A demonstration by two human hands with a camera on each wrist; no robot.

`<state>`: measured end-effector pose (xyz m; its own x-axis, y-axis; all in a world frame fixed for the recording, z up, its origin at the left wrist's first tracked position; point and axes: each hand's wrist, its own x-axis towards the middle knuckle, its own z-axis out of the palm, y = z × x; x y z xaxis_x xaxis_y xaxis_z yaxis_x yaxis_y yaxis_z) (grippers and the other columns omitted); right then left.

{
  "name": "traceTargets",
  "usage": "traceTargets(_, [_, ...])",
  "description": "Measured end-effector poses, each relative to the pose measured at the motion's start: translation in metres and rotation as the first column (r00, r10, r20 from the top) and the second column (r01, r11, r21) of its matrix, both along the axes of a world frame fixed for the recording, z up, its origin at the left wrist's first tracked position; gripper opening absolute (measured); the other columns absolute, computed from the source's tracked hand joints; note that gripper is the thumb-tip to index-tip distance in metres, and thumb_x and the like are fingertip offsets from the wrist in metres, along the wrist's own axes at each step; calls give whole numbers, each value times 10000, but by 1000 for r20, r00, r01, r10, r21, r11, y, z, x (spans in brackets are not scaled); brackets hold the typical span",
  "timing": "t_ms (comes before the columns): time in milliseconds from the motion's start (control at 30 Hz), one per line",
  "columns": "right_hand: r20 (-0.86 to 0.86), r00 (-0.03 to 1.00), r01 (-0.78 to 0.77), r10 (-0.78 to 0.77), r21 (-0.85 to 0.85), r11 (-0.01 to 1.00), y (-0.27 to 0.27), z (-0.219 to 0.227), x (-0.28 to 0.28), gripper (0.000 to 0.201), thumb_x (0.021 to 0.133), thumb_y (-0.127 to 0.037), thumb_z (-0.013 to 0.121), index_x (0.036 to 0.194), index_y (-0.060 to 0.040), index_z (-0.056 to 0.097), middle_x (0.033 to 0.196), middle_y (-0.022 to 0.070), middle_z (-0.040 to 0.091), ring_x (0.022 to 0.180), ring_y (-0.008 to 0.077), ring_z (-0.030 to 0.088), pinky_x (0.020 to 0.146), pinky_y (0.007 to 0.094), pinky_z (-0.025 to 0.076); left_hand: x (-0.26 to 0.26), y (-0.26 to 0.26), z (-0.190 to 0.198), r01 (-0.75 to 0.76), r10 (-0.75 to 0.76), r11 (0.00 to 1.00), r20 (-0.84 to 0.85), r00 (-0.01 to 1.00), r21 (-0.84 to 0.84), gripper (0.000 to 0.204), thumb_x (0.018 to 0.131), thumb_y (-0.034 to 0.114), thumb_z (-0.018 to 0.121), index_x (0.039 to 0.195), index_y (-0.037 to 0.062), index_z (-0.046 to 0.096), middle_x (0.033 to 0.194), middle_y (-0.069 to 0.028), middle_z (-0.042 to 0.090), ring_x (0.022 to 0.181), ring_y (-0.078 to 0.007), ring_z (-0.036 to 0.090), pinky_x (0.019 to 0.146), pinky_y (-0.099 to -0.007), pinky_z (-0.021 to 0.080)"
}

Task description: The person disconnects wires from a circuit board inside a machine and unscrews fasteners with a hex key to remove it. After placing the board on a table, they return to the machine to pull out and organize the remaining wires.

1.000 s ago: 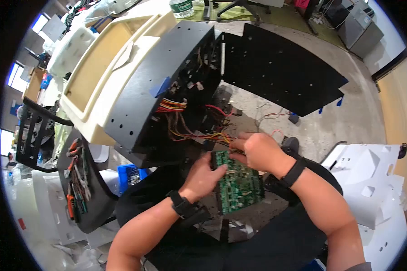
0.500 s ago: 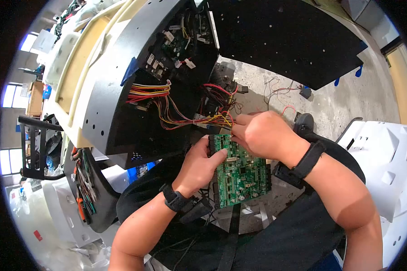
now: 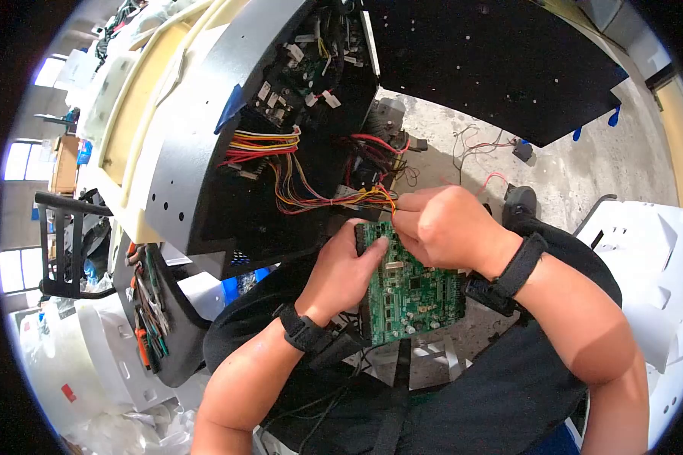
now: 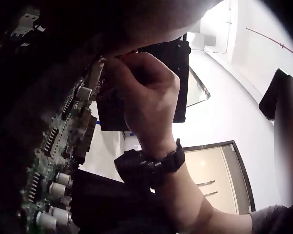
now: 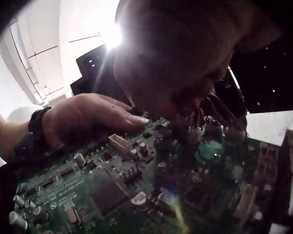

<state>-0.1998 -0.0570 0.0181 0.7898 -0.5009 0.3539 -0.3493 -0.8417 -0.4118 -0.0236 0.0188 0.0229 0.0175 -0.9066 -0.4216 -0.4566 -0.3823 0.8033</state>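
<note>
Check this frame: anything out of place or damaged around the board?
No visible damage. The odd part: the green circuit board is out of the black chassis, held in mid-air by the left hand, still tethered by wires where the right hand grips.

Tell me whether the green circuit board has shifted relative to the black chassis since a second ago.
Cannot tell. The green circuit board sits a little right in the head view, but the black chassis shifted too, so the camera moved; both hands hold it as before.
</note>
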Motion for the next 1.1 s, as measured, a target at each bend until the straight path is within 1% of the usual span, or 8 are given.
traceTargets(100, [106, 994, 0, -1, 15, 1000, -1, -5, 2, 136, 663, -93, 645, 636, -55, 517, 615, 78, 490, 577, 263, 552, 498, 372, 435, 4, 0, -3, 1, -1, 1000, -12, 1000, -19, 270, 862, 179, 578, 1037, -20, 523, 909, -79, 614, 814, -120, 551, 752, -288, 448])
traceTargets(133, [149, 989, -6, -1, 46, 999, -2, -3, 2, 137, 661, -81, 647, 627, -50, 518, 609, 83, 482, 566, 265, 544, 490, 367, 425, 4, -1, -2, -2, 2, 1000, -23, 1000, -22, 270, 862, 179, 578, 1037, -20, 523, 909, -79, 614, 814, -120, 551, 752, -288, 448])
traceTargets(200, [176, 981, 63, -76, 82, 995, -5, 9, -2, 132, 660, -76, 638, 623, -44, 515, 618, 86, 500, 566, 268, 545, 499, 360, 431, 6, -1, -1, 20, -21, 1000, -40, 999, -22, 355, 835, 237, 569, 1065, -28, 520, 974, -233, 605, 960, -372, 577, 812, -385, 438])
traceTargets(333, [313, 900, 183, -302, 358, 916, -21, 55, -9, 144, 693, -80, 657, 632, -12, 546, 604, 104, 526, 556, 261, 534, 503, 319, 424, 22, 20, -20, 51, -33, 995, 208, 978, -80, 356, 841, 240, 569, 1064, -33, 518, 997, -243, 592, 980, -368, 569, 831, -380, 435])
traceTargets(600, [10, 908, 334, -418, 583, 740, -36, 11, -18, 143, 784, -127, 638, 854, -4, 653, 764, 143, 651, 652, 222, 620, 607, 303, 486, 18, 30, -12, -3, 5, 997, 21, 1000, -81, 327, 833, 205, 594, 1036, -42, 524, 904, -205, 620, 876, -336, 605, 771, -368, 453])
traceTargets(733, [-132, 932, 363, -339, 406, 839, -30, 8, -20, 151, 798, -130, 619, 882, -9, 650, 811, 154, 662, 696, 240, 640, 630, 315, 497, 20, 32, -20, -15, 13, 998, -33, 999, -62, 319, 834, 196, 591, 1032, -46, 525, 908, -203, 621, 877, -340, 604, 770, -368, 453])
traceTargets(900, [-86, 996, 74, -36, 495, 866, -10, 9, -6, 137, 779, -129, 627, 872, -32, 649, 789, 122, 652, 720, 281, 629, 643, 331, 493, 20, 32, -16, -55, 52, 998, -142, 988, -18, 324, 832, 188, 592, 1050, -43, 528, 915, -183, 629, 871, -284, 614, 773, -348, 455])
traceTargets(1100, [197, 978, -25, -67, 433, 901, 4, 21, 10, 118, 729, -163, 667, 814, -83, 656, 740, 93, 625, 687, 278, 606, 611, 369, 491, 16, 31, -8, -40, 40, 999, -122, 992, -2, 320, 830, 179, 587, 1048, -50, 534, 909, -188, 626, 853, -252, 613, 779, -337, 457])
